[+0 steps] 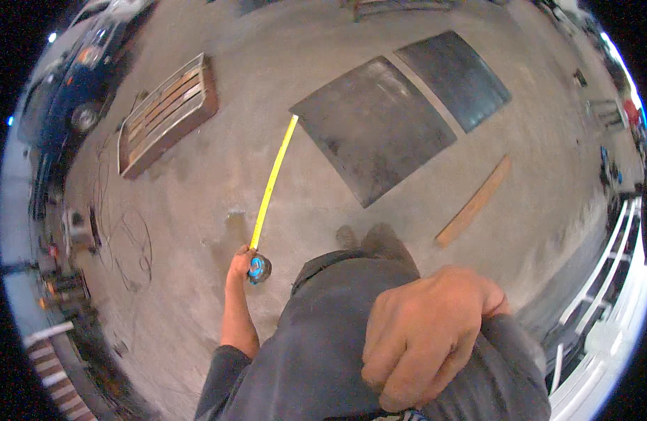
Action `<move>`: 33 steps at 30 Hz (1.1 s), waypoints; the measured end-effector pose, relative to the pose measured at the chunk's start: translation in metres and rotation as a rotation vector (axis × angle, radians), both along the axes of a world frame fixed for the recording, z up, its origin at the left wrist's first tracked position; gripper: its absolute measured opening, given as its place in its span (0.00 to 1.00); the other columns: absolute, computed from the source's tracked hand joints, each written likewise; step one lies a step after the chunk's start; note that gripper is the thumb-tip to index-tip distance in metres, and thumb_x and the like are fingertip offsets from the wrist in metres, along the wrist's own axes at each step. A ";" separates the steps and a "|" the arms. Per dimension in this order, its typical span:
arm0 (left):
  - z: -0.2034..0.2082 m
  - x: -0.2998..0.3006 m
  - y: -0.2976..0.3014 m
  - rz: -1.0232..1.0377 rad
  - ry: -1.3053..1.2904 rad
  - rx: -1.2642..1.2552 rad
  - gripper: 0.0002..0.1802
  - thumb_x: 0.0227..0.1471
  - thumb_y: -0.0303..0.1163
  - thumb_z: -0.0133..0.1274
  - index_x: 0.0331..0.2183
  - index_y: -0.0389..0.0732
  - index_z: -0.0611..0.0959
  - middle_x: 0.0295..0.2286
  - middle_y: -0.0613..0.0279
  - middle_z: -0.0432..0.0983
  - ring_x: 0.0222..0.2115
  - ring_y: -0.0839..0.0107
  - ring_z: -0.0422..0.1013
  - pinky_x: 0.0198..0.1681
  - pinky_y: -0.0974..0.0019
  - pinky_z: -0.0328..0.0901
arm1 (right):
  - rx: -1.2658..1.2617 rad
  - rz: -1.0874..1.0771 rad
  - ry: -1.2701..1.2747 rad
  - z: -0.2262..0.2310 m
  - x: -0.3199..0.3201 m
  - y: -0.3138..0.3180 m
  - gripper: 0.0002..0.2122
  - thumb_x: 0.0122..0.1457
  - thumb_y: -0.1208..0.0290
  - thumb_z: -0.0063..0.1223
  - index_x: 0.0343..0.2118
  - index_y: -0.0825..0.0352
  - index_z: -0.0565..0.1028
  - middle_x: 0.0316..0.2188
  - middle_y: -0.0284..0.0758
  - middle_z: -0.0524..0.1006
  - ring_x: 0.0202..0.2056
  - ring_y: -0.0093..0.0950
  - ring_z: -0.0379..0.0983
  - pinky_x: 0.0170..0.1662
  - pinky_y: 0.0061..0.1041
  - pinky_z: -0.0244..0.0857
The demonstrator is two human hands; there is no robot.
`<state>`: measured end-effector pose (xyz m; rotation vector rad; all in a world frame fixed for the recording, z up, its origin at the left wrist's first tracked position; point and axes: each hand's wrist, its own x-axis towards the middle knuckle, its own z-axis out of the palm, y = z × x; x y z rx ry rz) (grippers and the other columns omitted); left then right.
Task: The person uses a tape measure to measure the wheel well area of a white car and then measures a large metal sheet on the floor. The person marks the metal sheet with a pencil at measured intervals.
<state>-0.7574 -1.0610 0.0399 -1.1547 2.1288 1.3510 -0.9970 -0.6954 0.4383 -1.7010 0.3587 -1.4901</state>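
My left hand [240, 266] is wrapped round a tape measure [260, 269] with a blue and dark case, held out at my left side. Its yellow blade [273, 182] runs forward from the case, and the tip appears at the left corner of a dark flat sheet [376, 130]; I cannot tell whether it touches. A second dark sheet [455, 81] lies beyond, to the right, with a narrow gap between the two. Close to my chest is my right hand [429, 333], its fingers curled inward; whatever they may hold is hidden.
A wooden plank [474, 202] lies on the concrete floor at the right. At the far left stands a slatted, metal-framed crate [170, 116], with a dark vehicle [71, 91] behind it. Thin cable [147, 245] loops over the floor at left. White railings [604, 288] line the right.
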 end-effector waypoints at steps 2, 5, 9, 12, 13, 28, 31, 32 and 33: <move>-0.038 -0.003 -0.023 0.026 0.006 0.051 0.14 0.53 0.38 0.50 0.36 0.38 0.79 0.27 0.60 0.74 0.28 0.70 0.68 0.32 0.64 0.64 | -0.047 -0.027 -0.022 -0.008 -0.020 -0.007 0.08 0.58 0.72 0.54 0.35 0.71 0.73 0.21 0.37 0.65 0.21 0.33 0.69 0.20 0.31 0.59; -0.001 -0.035 0.019 0.021 -0.107 0.059 0.16 0.52 0.39 0.50 0.38 0.38 0.79 0.30 0.57 0.76 0.32 0.68 0.70 0.35 0.62 0.65 | -0.049 -0.047 -0.076 -0.016 -0.031 0.010 0.07 0.57 0.72 0.55 0.35 0.69 0.73 0.22 0.37 0.65 0.22 0.35 0.69 0.21 0.32 0.60; -0.043 0.007 -0.011 -0.431 -0.174 -0.182 0.18 0.53 0.40 0.51 0.43 0.41 0.79 0.34 0.55 0.76 0.36 0.66 0.72 0.38 0.61 0.66 | 0.017 0.024 -0.095 -0.024 -0.079 0.026 0.08 0.57 0.70 0.56 0.35 0.68 0.73 0.28 0.39 0.72 0.30 0.36 0.71 0.32 0.33 0.64; -0.063 0.000 -0.038 -0.915 -0.204 -0.392 0.18 0.55 0.41 0.49 0.44 0.41 0.78 0.36 0.53 0.77 0.37 0.62 0.72 0.38 0.59 0.66 | 0.140 -0.128 -0.146 -0.051 -0.138 0.035 0.08 0.56 0.70 0.57 0.35 0.68 0.75 0.28 0.37 0.75 0.29 0.30 0.72 0.32 0.30 0.65; -0.064 -0.005 -0.033 -0.792 -0.229 -0.333 0.18 0.55 0.42 0.48 0.44 0.41 0.78 0.36 0.52 0.77 0.37 0.61 0.72 0.38 0.59 0.66 | 0.253 -0.229 -0.142 -0.058 -0.159 0.035 0.08 0.56 0.70 0.57 0.35 0.68 0.75 0.28 0.36 0.75 0.28 0.27 0.72 0.31 0.29 0.65; -0.060 -0.233 -0.093 -0.662 -0.318 -0.249 0.19 0.60 0.44 0.43 0.43 0.40 0.78 0.35 0.49 0.77 0.38 0.51 0.73 0.38 0.52 0.65 | -0.008 -0.495 -0.324 -0.003 -0.337 0.030 0.11 0.51 0.69 0.61 0.34 0.70 0.77 0.30 0.41 0.78 0.31 0.30 0.75 0.32 0.27 0.68; -0.055 -0.314 -0.092 -0.531 -0.236 -0.104 0.18 0.60 0.42 0.45 0.42 0.39 0.78 0.33 0.51 0.77 0.35 0.57 0.73 0.37 0.56 0.66 | -0.407 -0.678 -0.505 0.018 -0.349 -0.002 0.11 0.56 0.70 0.58 0.35 0.73 0.76 0.27 0.43 0.75 0.24 0.33 0.73 0.23 0.30 0.64; -0.054 -0.341 -0.091 -0.388 -0.271 0.028 0.18 0.59 0.42 0.45 0.42 0.38 0.78 0.32 0.52 0.77 0.34 0.59 0.73 0.36 0.57 0.66 | -0.461 -0.707 -0.535 0.018 -0.355 -0.008 0.10 0.57 0.70 0.56 0.34 0.75 0.76 0.26 0.43 0.75 0.21 0.35 0.73 0.19 0.31 0.63; -0.052 -0.354 -0.084 -0.179 -0.278 0.158 0.18 0.59 0.41 0.46 0.42 0.38 0.78 0.32 0.52 0.77 0.33 0.61 0.72 0.36 0.58 0.66 | -0.509 -0.668 -0.559 0.020 -0.364 -0.023 0.10 0.59 0.71 0.55 0.34 0.76 0.76 0.24 0.44 0.74 0.18 0.37 0.72 0.16 0.32 0.62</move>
